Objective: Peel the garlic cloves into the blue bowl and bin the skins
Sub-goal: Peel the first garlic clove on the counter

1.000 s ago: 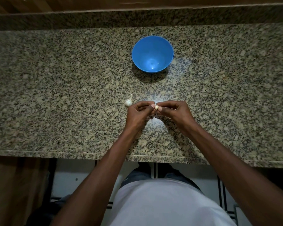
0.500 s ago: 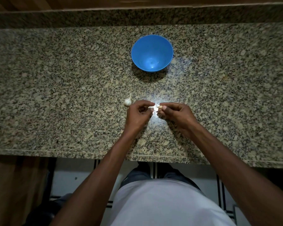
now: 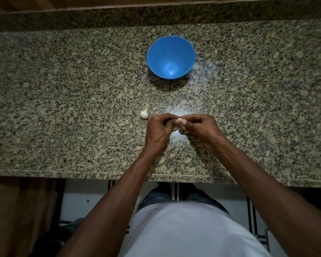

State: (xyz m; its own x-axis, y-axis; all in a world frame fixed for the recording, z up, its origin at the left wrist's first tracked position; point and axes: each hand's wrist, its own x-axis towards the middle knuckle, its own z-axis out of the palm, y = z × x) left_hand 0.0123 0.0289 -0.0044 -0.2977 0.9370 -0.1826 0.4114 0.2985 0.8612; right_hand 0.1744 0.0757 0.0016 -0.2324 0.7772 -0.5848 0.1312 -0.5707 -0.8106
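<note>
Small pale garlic clove point(image 3: 179, 121) was pinched between curled fingertips of left hand point(image 3: 158, 131) and right hand point(image 3: 202, 127) | white garlic bulb point(image 3: 144, 113) lay on speckled granite desk point(image 3: 63, 101), just beside left hand | round blue plastic bowl point(image 3: 171, 57) stood farther back, well apart.

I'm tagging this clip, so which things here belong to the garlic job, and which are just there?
In the job: garlic clove pinched between left hand and right hand; garlic bulb; blue bowl, nothing in it.
Just there: granite counter; tiled floor.
</note>
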